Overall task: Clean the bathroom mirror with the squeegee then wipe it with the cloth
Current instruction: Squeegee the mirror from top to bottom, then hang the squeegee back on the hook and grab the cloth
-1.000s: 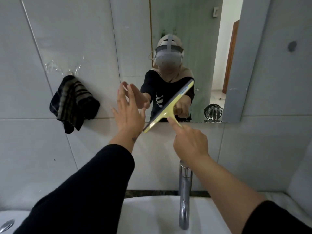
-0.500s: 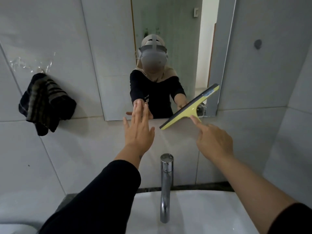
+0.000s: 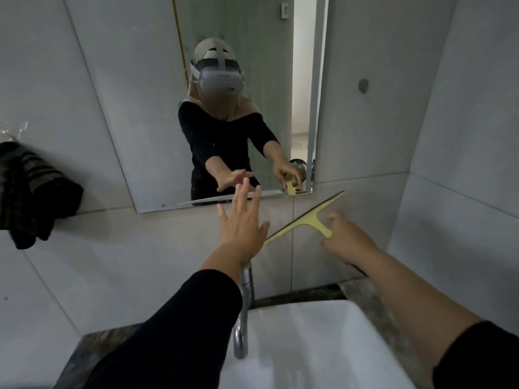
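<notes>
The mirror hangs on the tiled wall above the basin. My right hand grips the yellow squeegee by its handle. Its dark blade is tilted and lies against the tiles just below the mirror's lower right corner. My left hand is raised flat with fingers spread, fingertips at the mirror's bottom edge, holding nothing. A dark striped cloth hangs on the wall at the far left, away from both hands.
A chrome tap stands below my left wrist over the white basin. A dark stone counter edge runs behind the basin. A side wall closes in on the right, with a small round grey hook beside the mirror.
The squeegee has slid down and to the right, off the mirror glass onto the tiles below its corner. My left hand stayed open near the bottom edge. The view shifted right.
</notes>
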The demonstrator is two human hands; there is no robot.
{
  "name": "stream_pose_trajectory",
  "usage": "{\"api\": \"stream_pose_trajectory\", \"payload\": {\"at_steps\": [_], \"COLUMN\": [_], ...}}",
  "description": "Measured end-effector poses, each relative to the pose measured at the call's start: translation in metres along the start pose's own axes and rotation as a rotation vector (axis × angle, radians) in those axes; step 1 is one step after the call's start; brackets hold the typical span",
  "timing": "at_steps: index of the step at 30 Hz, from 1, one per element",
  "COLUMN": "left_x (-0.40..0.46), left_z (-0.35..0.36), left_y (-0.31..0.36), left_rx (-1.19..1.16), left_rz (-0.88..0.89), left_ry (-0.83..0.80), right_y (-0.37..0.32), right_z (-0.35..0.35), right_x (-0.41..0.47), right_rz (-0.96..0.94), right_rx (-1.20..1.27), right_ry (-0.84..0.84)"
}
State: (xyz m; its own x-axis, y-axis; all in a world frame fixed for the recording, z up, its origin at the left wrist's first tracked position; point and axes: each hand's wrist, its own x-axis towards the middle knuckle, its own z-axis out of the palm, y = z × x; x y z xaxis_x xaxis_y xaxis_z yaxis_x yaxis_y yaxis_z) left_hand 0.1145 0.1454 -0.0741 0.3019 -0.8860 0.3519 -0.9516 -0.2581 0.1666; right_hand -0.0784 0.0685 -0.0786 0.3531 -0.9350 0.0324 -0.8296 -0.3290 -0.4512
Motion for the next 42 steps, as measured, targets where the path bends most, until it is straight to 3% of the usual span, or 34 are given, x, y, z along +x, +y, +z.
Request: {"api": "stream_pose_trajectory", "payload": {"at_steps": [5,10,16,20,25,28,31,42], "left_x": [0.002,0.014,0.034,0.043,0.052,0.061,0.064,0.085], "left_z": [-0.012,-0.042,-0.082,-0.107,-0.114,-0.112,-0.105,-0.028], "left_y": [0.054,0.086,0.104,0.114,0.124,0.129,0.128,0.136], "left_rx": [-0.083,0.101,0.198,0.221,0.175,0.173,0.195,0.108], "left_rz": [0.304,0.564,0.778,0.724,0.627,0.599,0.548,0.455], "left_ry": [-0.083,-0.056,0.254,0.313,0.37,0.446,0.462,0.029], "right_y": [0.003,0.003,-0.009,-0.013,-0.036,-0.053,-0.066,-0.047], "right_z": [-0.074,-0.15,-0.212,-0.239,-0.255,-0.25,-0.241,-0.198], "right_x": [-0.017,-0.04,-0.044,-0.037,-0.026,-0.004,0.018,0.092], "right_rz": [-0.056,-0.186,-0.267,-0.155,-0.027,0.071,0.079,-0.109], "right_rx": [-0.19,-0.454,-0.436,-0.423,0.411,0.648,0.702,0.481], "right_ry": [-0.086,-0.044,0.096,0.233,0.489,0.582,0.633,0.598]}}
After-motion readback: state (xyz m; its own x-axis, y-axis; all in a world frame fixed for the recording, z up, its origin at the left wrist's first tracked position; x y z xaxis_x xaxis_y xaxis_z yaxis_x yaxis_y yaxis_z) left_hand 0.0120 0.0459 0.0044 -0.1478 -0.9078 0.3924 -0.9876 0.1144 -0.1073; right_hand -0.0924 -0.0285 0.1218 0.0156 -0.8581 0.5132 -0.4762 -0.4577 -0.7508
